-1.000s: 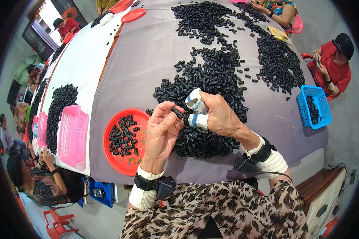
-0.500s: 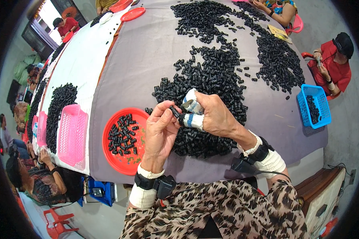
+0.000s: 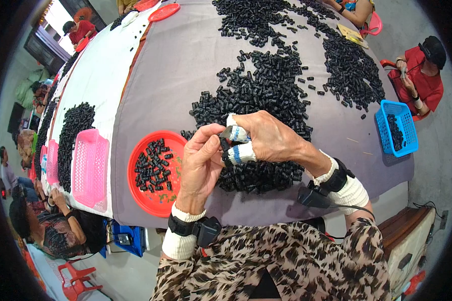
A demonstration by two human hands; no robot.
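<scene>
Finger wrap (image 3: 240, 134) showing unreadable marks

Left hand (image 3: 202, 161) is clamping a black piece (image 3: 224, 145) between fingertips; right hand (image 3: 272, 136) curling, hold unclear.

We count one left hand (image 3: 200, 165), one right hand (image 3: 272, 136), two white-and-blue finger wraps (image 3: 243, 152) and two black wrist straps (image 3: 181, 226). We further record two pink baskets (image 3: 89, 173), one blue basket (image 3: 410, 131) and at least two round red trays (image 3: 155, 204); the black pieces (image 3: 266, 90) are too many for us to number exactly.
</scene>
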